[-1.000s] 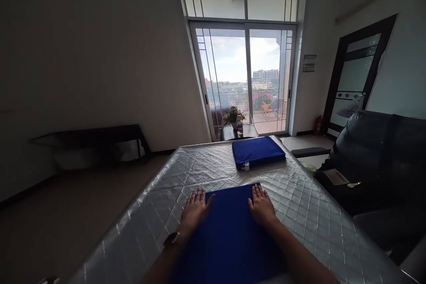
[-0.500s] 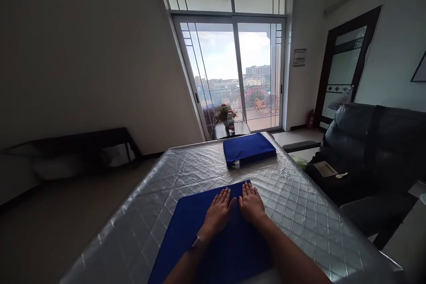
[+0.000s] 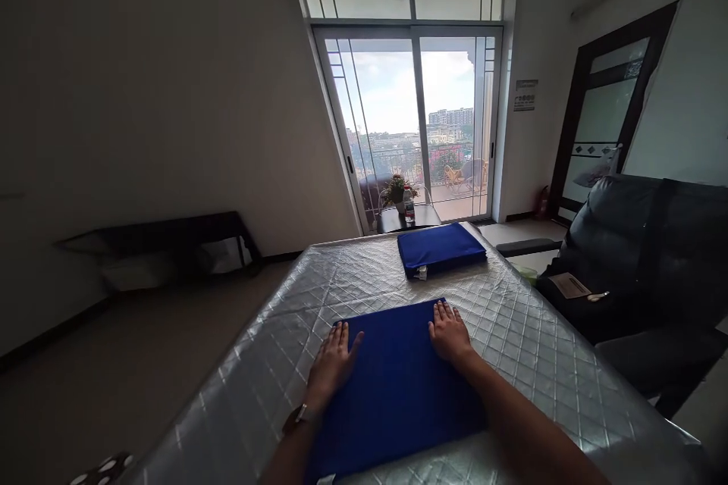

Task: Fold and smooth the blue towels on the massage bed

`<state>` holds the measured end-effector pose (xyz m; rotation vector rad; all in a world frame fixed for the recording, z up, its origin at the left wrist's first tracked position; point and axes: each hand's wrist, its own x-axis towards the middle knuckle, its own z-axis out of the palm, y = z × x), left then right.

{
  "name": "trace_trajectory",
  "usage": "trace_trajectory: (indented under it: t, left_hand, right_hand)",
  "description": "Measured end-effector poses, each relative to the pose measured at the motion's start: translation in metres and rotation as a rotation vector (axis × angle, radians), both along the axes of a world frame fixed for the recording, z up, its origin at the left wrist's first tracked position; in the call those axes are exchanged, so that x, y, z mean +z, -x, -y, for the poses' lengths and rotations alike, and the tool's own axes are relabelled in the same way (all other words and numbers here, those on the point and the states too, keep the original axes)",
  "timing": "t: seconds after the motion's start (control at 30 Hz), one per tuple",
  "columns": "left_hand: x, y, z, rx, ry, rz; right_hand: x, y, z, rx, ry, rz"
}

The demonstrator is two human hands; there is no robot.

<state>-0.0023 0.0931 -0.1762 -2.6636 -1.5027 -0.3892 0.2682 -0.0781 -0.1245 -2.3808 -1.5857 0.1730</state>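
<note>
A flat blue folded cloth [image 3: 398,386] lies in front of me on a silver quilted cover [image 3: 512,326]. My left hand [image 3: 333,364] rests palm down along its left edge, fingers stretched out near the far left corner. At the far right corner, my right hand [image 3: 449,330] lies flat with its fingers extended, partly over the right edge. Neither hand grips anything. A small white tag [image 3: 326,480] shows at the near left edge of the cloth. Farther off sits a thicker blue folded bundle [image 3: 440,248] with a white label at its front.
Right of the covered surface stands a black leather armchair [image 3: 654,258] with a card [image 3: 570,286] on its seat. Beyond the far edge, a small table [image 3: 418,218] bears a plant [image 3: 394,189] and a bottle [image 3: 409,204]. A low dark rack [image 3: 171,242] stands by the left wall.
My hands have moved apart: the left has slid from the middle to the left edge of the cloth, while the right stays by the far right corner. The view has shifted slightly left.
</note>
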Motion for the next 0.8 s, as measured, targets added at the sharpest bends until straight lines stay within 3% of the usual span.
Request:
trace_trajectory:
  t: [0.23, 0.37, 0.5, 0.57, 0.63, 0.8]
  left_hand:
    - [0.007, -0.002, 0.007, -0.009, 0.039, 0.028]
    - [0.016, -0.002, 0.01, 0.017, 0.079, -0.018]
    - [0.036, -0.014, 0.013, 0.06, 0.1, -0.083]
    - [0.046, -0.035, 0.02, 0.026, 0.051, -0.05]
    - [0.053, -0.069, 0.033, -0.101, 0.025, 0.017]
    - [0.044, -0.167, 0.076, -0.446, 0.084, 0.134]
  right_hand:
    - [0.009, -0.014, -0.015, 0.01, 0.03, 0.038]
    - [-0.001, -0.018, -0.017, -0.009, 0.018, 0.024]
    - [-0.01, -0.02, -0.018, -0.027, -0.009, 0.015]
    - [-0.012, -0.021, -0.02, -0.029, -0.015, 0.015]
    - [-0.013, -0.022, -0.021, -0.028, -0.018, 0.02]
    - [-0.014, -0.025, -0.019, 0.025, 0.0, 0.049]
